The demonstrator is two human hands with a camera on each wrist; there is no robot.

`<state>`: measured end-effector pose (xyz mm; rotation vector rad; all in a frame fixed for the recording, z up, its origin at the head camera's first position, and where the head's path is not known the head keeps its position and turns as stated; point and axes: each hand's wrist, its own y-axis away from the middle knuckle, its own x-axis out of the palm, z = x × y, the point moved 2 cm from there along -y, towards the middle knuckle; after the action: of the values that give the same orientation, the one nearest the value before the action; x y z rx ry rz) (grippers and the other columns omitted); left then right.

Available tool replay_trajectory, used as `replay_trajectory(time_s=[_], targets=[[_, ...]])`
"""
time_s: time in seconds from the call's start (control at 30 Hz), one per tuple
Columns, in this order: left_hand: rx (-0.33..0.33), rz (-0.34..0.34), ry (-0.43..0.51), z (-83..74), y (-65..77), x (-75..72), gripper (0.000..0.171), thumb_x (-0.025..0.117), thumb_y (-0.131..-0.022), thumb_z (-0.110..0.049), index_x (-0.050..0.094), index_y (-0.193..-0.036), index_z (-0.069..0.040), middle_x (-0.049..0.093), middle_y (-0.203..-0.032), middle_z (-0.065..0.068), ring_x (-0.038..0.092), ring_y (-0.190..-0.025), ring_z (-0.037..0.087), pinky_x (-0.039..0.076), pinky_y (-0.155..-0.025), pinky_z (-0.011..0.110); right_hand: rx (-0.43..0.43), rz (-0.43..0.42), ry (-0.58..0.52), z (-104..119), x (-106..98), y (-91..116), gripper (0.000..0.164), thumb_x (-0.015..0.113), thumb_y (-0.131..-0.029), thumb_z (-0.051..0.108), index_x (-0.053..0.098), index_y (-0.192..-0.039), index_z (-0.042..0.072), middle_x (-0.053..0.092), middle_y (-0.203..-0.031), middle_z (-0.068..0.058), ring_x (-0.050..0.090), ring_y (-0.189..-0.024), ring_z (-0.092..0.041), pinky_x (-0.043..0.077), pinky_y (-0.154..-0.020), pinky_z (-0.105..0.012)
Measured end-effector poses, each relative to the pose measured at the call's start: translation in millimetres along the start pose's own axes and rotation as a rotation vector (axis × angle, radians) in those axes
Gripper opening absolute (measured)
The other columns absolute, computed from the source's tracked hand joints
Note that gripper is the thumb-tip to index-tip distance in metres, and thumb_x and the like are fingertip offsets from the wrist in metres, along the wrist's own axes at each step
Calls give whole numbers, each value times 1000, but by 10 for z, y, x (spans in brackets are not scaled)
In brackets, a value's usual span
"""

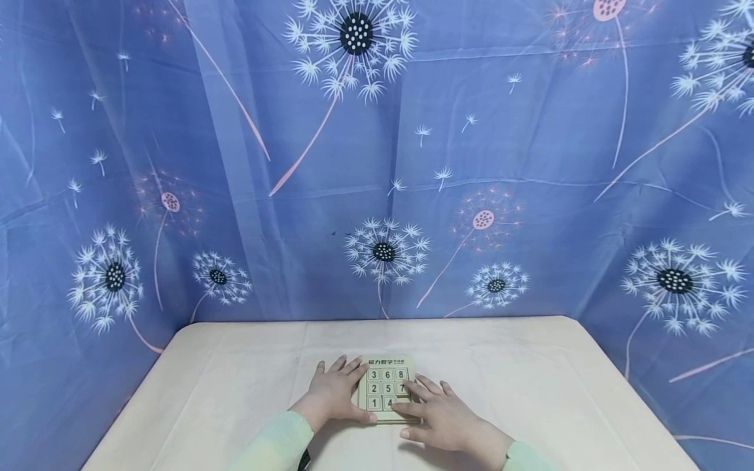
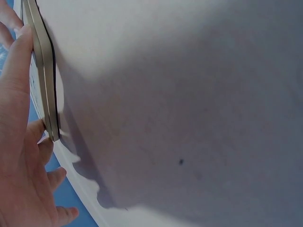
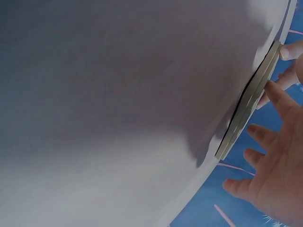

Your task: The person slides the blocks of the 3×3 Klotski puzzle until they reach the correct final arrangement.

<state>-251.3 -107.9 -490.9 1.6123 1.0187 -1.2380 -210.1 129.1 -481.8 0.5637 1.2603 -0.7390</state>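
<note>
Number puzzle (image 1: 387,388) on table (image 1: 530,366), lower ctr of frame.
L hand (image 1: 334,391) grips its L edge; R hand (image 1: 440,417), fingers loosely spread, touches its face w/ fingertip.

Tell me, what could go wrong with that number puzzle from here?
The right hand has fingertips at both the 4 and the 7, beside the open corner slot, so the wrong tile might get nudged.

The left hand holds the puzzle by its left side; if that grip loosened, a push could turn it on the table.
</note>
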Motion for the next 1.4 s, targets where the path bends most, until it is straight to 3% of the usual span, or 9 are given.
replay_trajectory(time_s=[1.4], targets=[[0, -9, 1, -9, 18, -16, 108, 79, -67, -77, 47, -154, -21, 45, -163, 1, 39, -153, 34, 28, -124, 68, -6, -15, -18, -109, -45, 116, 50, 60, -95, 59, 65, -138, 33, 52, -155, -17, 43, -144, -51, 39, -105, -81]])
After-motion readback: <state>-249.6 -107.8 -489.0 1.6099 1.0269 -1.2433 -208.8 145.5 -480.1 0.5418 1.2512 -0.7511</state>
